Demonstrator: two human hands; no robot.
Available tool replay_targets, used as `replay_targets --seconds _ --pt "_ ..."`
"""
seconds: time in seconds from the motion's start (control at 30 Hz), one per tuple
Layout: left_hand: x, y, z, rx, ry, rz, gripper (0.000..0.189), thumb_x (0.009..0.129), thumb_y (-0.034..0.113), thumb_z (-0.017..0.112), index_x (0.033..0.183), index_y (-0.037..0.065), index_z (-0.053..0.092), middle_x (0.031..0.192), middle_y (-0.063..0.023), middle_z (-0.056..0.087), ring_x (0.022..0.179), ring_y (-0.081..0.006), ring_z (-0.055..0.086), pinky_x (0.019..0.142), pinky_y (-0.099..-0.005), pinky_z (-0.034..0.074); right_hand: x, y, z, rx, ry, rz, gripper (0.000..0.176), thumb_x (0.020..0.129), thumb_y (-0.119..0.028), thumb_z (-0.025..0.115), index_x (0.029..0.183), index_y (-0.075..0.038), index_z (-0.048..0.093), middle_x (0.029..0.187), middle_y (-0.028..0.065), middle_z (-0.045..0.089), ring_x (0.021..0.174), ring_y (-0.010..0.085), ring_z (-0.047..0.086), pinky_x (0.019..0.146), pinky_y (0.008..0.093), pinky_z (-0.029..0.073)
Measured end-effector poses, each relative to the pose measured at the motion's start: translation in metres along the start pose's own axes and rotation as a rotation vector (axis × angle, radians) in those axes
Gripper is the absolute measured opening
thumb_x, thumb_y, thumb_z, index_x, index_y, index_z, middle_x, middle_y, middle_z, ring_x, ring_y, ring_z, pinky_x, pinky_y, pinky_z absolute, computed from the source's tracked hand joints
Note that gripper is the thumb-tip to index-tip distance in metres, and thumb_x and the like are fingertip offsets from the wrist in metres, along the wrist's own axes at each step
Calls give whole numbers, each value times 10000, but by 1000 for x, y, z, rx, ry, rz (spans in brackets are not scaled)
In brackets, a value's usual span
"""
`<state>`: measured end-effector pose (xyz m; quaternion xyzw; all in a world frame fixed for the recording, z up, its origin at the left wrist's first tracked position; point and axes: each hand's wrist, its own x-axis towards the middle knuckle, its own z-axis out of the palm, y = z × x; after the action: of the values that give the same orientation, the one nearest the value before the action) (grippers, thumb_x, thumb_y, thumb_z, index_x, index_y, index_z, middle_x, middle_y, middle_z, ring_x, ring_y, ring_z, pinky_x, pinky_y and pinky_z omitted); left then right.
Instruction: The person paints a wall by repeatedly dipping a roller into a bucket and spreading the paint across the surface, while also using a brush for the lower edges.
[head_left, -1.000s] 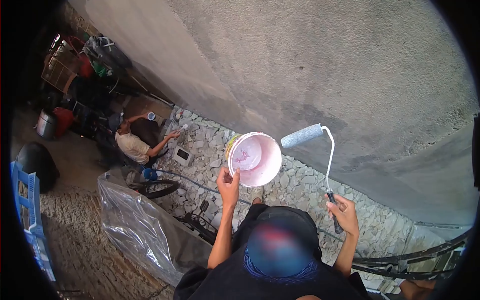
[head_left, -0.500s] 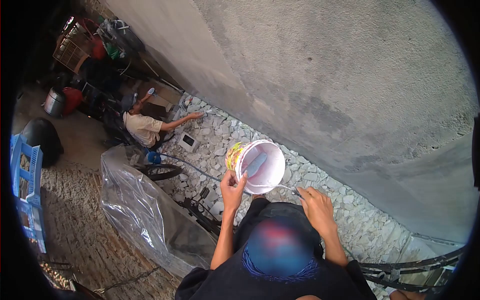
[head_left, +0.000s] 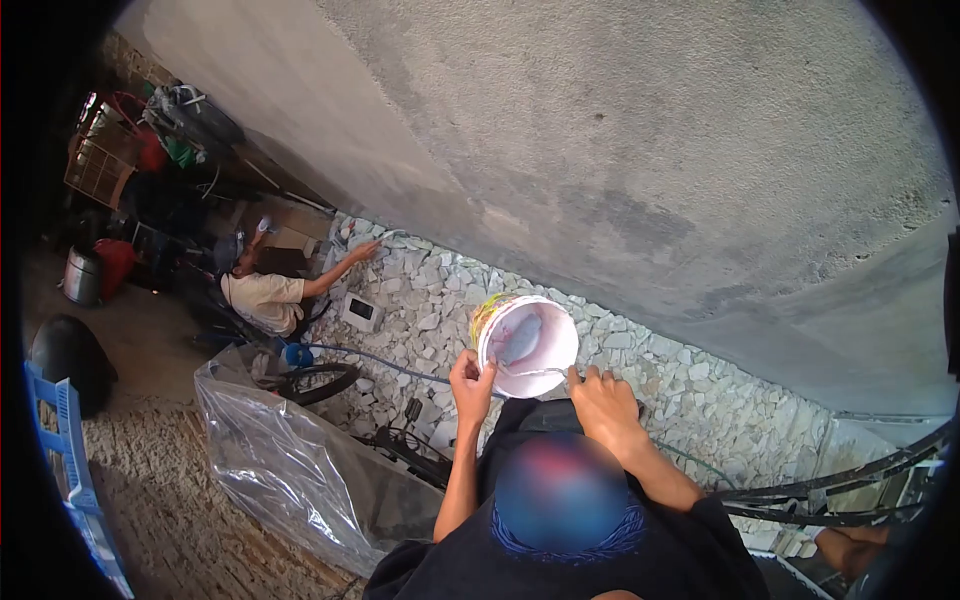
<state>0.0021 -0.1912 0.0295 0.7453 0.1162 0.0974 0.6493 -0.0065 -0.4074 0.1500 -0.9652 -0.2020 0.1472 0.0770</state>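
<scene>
A white bucket (head_left: pixel 567 342) with a yellow printed outside tilts its mouth toward me above the rubble. My left hand (head_left: pixel 473 385) pinches the bucket's near-left rim between thumb and fingers. Inside, a bluish-grey patch (head_left: pixel 522 340) shows against the pinkish-white wall; whether it is material or a tool's blade, I cannot tell. A thin pale rod (head_left: pixel 535 373) crosses the near part of the mouth. Its right end runs into my right hand (head_left: pixel 605 405), which is closed around it at the bucket's near-right side, the grip hidden under the fingers.
Broken stone (head_left: pixel 690 415) covers the ground along a grey plastered wall (head_left: pixel 600 120). Another person (head_left: pixel 265 295) crouches at the left, one arm reaching toward the wall base. A blue hose (head_left: pixel 390 362), plastic sheeting (head_left: pixel 280 440) and a blue crate (head_left: pixel 70 460) lie leftward. Black curved bars (head_left: pixel 840 490) stand right.
My right hand has moved left, closer to the bucket, and the rod reaches less far beyond the rim. The grey patch looks broader. The view has shifted somewhat.
</scene>
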Motion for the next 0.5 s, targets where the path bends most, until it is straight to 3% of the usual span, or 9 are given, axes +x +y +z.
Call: replay_targets --seconds 0.07,0.1,0.23,0.37,0.5 --pt "12 -12 -4 -61 115 -66 278 857 50 629 706 98 400 648 90 347 585 -6 306 517 -197 245 9 -6 -4 -7 19 28 449 727 20 572 1176 25 551 918 188 604 825 329 625 688 410 514" --pt "18 -31 -9 -129 131 -88 216 881 115 625 752 99 452 666 77 411 599 -11 337 523 -204 255 14 -10 -5 -15 39 38 458 718 22 581 1175 23 552 923 189 605 844 329 620 705 407 511" --pt "34 -56 -16 -361 126 -266 161 909 91 575 795 103 462 697 60 479 618 -6 386 523 -197 296 37 -28 -6 -7 90 68 469 701 24 600 1168 18 556 923 187 606 870 334 611 737 411 504" --pt "49 -69 -19 -447 63 -402 155 912 104 578 818 105 456 690 48 513 570 -10 418 488 -200 332 72 -50 5 -17 -12 108 454 708 32 597 1160 21 555 919 200 616 881 345 617 747 431 500" --pt "63 -84 -21 -438 32 -401 186 908 99 579 787 114 437 665 55 491 550 -8 395 475 -194 308 106 -62 17 67 -209 183 429 733 31 587 1161 15 552 934 220 629 853 374 644 745 455 503"
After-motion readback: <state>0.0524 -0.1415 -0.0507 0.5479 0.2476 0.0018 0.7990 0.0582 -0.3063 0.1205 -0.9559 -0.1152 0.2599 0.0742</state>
